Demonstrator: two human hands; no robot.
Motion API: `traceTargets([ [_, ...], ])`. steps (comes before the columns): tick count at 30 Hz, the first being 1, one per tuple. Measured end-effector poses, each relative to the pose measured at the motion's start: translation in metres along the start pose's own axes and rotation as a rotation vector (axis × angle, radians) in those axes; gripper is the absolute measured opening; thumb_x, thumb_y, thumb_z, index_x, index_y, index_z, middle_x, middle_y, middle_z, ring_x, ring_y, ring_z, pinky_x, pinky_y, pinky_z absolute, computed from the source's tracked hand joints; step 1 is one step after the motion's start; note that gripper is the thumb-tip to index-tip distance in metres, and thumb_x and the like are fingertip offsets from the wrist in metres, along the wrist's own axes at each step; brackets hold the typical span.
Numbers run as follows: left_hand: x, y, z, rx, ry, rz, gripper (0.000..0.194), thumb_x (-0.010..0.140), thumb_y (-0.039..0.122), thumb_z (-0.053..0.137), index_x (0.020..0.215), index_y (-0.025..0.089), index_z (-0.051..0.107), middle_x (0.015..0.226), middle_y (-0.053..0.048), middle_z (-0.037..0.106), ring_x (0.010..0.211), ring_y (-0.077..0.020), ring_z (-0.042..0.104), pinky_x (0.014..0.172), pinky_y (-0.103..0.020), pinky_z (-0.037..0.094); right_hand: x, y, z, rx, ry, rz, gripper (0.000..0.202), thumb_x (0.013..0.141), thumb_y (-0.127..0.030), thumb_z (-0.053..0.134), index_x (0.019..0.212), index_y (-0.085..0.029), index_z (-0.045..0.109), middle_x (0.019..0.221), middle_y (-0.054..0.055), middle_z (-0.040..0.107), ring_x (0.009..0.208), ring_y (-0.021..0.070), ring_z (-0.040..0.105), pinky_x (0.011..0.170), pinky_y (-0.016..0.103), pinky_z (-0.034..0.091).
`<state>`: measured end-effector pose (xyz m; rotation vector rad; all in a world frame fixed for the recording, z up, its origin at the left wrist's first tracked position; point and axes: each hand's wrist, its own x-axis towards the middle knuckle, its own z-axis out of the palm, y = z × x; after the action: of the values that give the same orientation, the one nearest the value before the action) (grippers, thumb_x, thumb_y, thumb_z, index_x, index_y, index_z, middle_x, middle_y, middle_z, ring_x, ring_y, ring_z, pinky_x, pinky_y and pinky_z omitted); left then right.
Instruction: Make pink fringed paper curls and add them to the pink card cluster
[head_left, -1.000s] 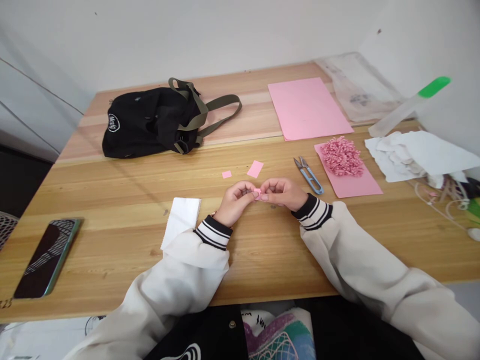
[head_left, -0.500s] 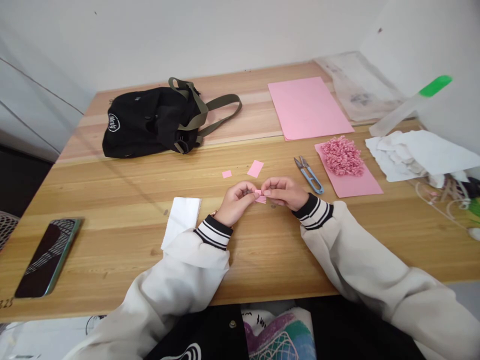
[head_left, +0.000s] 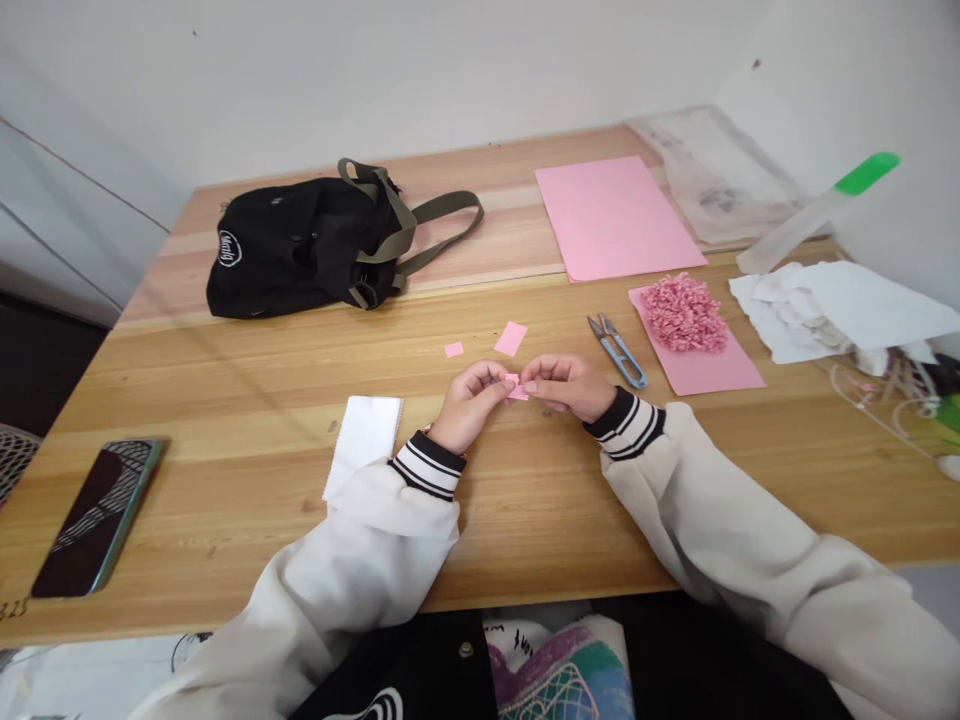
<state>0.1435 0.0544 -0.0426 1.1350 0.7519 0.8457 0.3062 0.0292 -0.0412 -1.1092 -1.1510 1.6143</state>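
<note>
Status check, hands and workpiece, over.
Left hand and right hand closed on small pink paper piece. Blue snips beside right hand. Nothing between hands and piece.

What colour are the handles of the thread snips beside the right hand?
Light blue, with darker metal blades; the snips show best in the head view.

Pink pc. part-hidden by hands; white cloth partly behind L sleeve.
</note>
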Motion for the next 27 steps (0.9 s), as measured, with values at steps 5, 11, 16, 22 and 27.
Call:
traceTargets([
  [5, -0.0011, 0.0008, -0.0007, 0.05, -0.017, -0.003, 0.014, 0.067, 0.025, 0.065, 0.068, 0.014, 0.056, 0.06, 0.003, 0.057, 0.059, -0.0083, 0.05, 0.061, -0.023, 0.038, 0.0007, 0.0005, 0.0005, 0.005, 0.008, -0.012, 0.024, 0.063, -0.033, 0.07, 0.069, -0.013, 0.056, 0.042, -0.008, 0.046, 0.032, 0.0018, 0.031, 0.032, 0.018, 0.018],
  [11, -0.0014, 0.001, -0.0013, 0.127, -0.039, -0.009, 0.015, 0.069, 0.027, 0.064, 0.067, 0.015, 0.056, 0.059, 0.003, 0.054, 0.06, -0.0095, 0.049, 0.064, -0.025, 0.038, 0.0008, 0.0015, -0.0001, 0.068, -0.01, -0.013, 0.031, 0.065, -0.041, 0.069, 0.07, -0.013, 0.056, 0.039, -0.01, 0.04, 0.031, 0.0017, 0.029, 0.033, 0.018, 0.018],
  [16, -0.001, 0.0007, -0.0006, 0.09, -0.026, -0.003, 0.016, 0.068, 0.027, 0.064, 0.067, 0.015, 0.055, 0.058, 0.003, 0.054, 0.058, -0.0086, 0.048, 0.062, -0.024, 0.038, -0.0015, -0.0035, 0.0014, 0.002, -0.066, -0.013, 0.035, 0.063, -0.043, 0.07, 0.071, -0.012, 0.055, 0.046, -0.008, 0.045, 0.034, 0.0016, 0.032, 0.033, 0.018, 0.021],
  [22, 0.0, 0.001, -0.0007, 0.063, -0.035, -0.001, 0.016, 0.067, 0.027, 0.065, 0.065, 0.014, 0.054, 0.056, 0.003, 0.053, 0.057, -0.0081, 0.048, 0.06, -0.023, 0.038, -0.0036, -0.0078, 0.0035, -0.065, -0.063, -0.028, 0.027, 0.064, -0.035, 0.07, 0.071, -0.013, 0.057, 0.049, -0.008, 0.045, 0.037, 0.0022, 0.034, 0.034, 0.017, 0.025],
  [27, -0.0006, 0.0012, -0.0004, 0.07, -0.033, -0.009, 0.017, 0.067, 0.027, 0.066, 0.065, 0.014, 0.054, 0.056, 0.003, 0.053, 0.057, -0.0084, 0.048, 0.062, -0.024, 0.039, -0.0023, -0.0031, 0.0014, -0.02, -0.065, -0.039, 0.02, 0.066, -0.028, 0.067, 0.071, -0.013, 0.056, 0.05, -0.007, 0.047, 0.035, 0.0015, 0.032, 0.033, 0.018, 0.022],
])
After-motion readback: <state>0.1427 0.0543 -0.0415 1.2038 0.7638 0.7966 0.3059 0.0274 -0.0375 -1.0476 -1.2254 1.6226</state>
